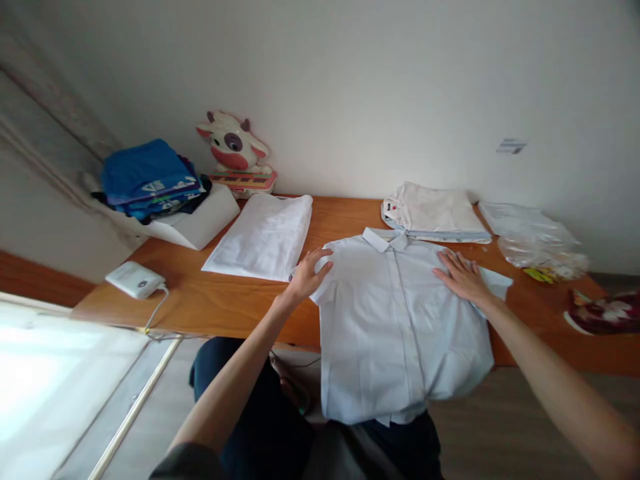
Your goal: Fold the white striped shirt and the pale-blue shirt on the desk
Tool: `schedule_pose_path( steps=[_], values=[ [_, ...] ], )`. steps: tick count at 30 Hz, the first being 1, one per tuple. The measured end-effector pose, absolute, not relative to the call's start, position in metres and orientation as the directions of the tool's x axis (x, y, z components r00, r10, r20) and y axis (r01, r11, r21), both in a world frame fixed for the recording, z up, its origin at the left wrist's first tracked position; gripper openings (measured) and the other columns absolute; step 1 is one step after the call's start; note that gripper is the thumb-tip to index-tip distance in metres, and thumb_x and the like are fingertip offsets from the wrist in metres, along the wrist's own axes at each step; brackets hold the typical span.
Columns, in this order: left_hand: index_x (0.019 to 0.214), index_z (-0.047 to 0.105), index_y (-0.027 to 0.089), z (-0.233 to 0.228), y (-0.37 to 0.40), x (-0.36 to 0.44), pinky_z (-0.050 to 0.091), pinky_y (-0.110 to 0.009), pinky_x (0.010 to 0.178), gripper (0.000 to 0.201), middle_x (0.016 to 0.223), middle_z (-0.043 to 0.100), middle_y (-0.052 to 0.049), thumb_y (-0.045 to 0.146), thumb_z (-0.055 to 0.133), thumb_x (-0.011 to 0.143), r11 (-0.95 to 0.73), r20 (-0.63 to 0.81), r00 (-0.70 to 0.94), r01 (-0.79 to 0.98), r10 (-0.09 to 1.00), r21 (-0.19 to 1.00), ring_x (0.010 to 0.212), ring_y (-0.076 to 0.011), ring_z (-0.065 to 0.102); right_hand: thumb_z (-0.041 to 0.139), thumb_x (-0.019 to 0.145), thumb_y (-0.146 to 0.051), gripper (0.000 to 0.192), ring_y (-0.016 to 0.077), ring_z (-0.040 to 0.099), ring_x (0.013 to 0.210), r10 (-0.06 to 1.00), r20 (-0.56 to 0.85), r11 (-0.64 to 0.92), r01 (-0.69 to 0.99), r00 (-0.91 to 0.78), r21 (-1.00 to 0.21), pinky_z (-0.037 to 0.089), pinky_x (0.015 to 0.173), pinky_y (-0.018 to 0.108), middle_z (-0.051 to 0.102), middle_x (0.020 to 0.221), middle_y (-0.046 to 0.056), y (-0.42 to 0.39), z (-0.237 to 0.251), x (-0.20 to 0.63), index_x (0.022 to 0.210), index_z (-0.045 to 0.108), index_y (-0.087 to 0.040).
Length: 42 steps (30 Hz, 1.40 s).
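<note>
A white short-sleeved button-up shirt (380,320) lies front side up, its collar toward the wall and its lower part hanging over the front edge of the wooden table (225,307). My left hand (309,275) rests at the sleeve on the left, thumb and fingers apart. On the other shoulder my right hand (463,277) lies flat with its fingers stretched out. Just left of my left hand is a folded white cloth (265,233). Behind the shirt, a stack of folded light garments (435,210) sits near the wall.
Clear plastic bags (535,230) lie at the right, beside a dark red patterned item (605,313). A cow-shaped toy keyboard (237,153) leans at the back. Folded blue clothes (150,177) top a white box (200,217). A white device (134,279) with a cable sits front left.
</note>
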<state>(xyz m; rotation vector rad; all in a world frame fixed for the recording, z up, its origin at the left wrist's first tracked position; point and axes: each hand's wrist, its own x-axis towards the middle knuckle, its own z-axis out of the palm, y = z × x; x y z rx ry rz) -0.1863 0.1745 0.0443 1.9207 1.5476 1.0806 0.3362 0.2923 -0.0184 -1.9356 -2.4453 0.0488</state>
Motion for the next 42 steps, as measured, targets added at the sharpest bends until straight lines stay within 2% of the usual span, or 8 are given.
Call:
schedule_pose_path(
  steps=[7,11,14,22,28,33,38,42],
  values=[
    [0.098,0.069,0.022,-0.013,-0.035,-0.129,0.049,-0.027,0.074,0.024,0.080,0.064,0.002,0.043,0.061,0.106,-0.207,0.169,-0.780,0.052,0.603,0.977,0.074,-0.0153,0.060,0.029,0.105,-0.069,0.081,0.0433,0.011,0.169,0.948,0.154,0.290,0.956,-0.280,-0.045,0.007,0.131,0.078,0.020,0.182,0.014,0.289,-0.006,0.315,0.171,0.040,-0.023],
    [0.123,0.070,0.022,-0.066,-0.095,-0.070,0.054,-0.034,0.093,0.043,0.120,0.073,-0.008,0.052,0.078,0.093,0.121,-0.170,-0.631,-0.119,0.757,0.985,0.111,-0.0254,0.068,0.034,0.109,-0.057,0.069,0.0353,0.024,0.168,0.824,0.232,0.555,0.819,-0.517,-0.147,0.028,0.134,0.061,0.032,0.179,0.014,0.267,0.005,0.229,0.166,0.046,-0.020],
    [0.111,0.072,0.018,-0.079,-0.113,-0.051,0.052,-0.031,0.088,0.041,0.106,0.073,-0.007,0.055,0.075,0.095,0.267,-0.299,-0.429,-0.134,0.852,0.954,0.101,-0.0242,0.066,0.039,0.110,-0.055,0.064,0.0355,0.028,0.166,0.735,0.150,0.677,0.706,-0.661,-0.207,0.032,0.132,0.061,0.036,0.177,0.011,0.250,0.007,0.161,0.165,0.047,-0.023],
    [0.104,0.073,0.016,-0.062,-0.140,-0.075,0.036,-0.025,0.067,0.039,0.083,0.060,0.000,0.054,0.070,0.100,0.287,-0.275,-0.351,-0.016,0.895,0.958,0.075,-0.0144,0.047,0.049,0.110,-0.048,0.044,0.0333,0.065,0.130,0.630,0.184,0.768,0.570,-0.754,-0.293,0.051,0.115,0.051,0.070,0.138,0.015,0.217,0.037,0.022,0.140,0.066,-0.021],
    [0.098,0.069,0.015,-0.050,-0.152,-0.065,0.035,-0.025,0.066,0.037,0.079,0.057,0.002,0.052,0.071,0.099,0.264,-0.232,-0.287,0.077,0.929,0.961,0.073,-0.0136,0.045,0.064,0.093,-0.077,0.078,0.0403,0.072,0.114,0.693,-0.051,0.705,0.691,-0.719,-0.157,0.058,0.096,0.051,0.074,0.128,0.024,0.188,0.057,-0.073,0.135,0.063,-0.012],
    [0.098,0.072,0.015,-0.043,-0.166,-0.065,0.035,-0.025,0.065,0.038,0.079,0.056,0.001,0.053,0.070,0.099,0.300,-0.276,-0.351,0.012,0.895,0.954,0.073,-0.0140,0.044,0.068,0.097,-0.035,0.047,0.0341,0.076,0.104,0.656,-0.079,0.738,0.659,-0.751,-0.146,0.059,0.091,0.045,0.080,0.116,0.018,0.190,0.053,-0.099,0.139,0.061,-0.015],
    [0.099,0.074,0.017,-0.041,-0.173,-0.073,0.035,-0.027,0.063,0.038,0.078,0.056,0.001,0.055,0.069,0.099,0.306,-0.285,-0.347,0.007,0.894,0.952,0.071,-0.0149,0.044,0.054,0.096,-0.017,0.054,0.0258,0.075,0.093,0.619,0.162,0.741,0.502,-0.769,-0.446,0.059,0.090,0.043,0.082,0.110,0.006,0.202,0.052,-0.079,0.149,0.057,-0.026],
    [0.101,0.074,0.017,-0.044,-0.172,-0.080,0.037,-0.028,0.064,0.038,0.078,0.059,0.000,0.054,0.067,0.100,0.293,-0.254,-0.343,0.066,0.904,0.954,0.071,-0.0157,0.047,0.054,0.099,-0.037,0.035,0.0253,0.073,0.095,0.811,0.300,0.507,0.349,-0.503,-0.788,0.063,0.085,0.043,0.077,0.120,0.006,0.212,0.051,-0.020,0.131,0.064,-0.026]
  ],
)
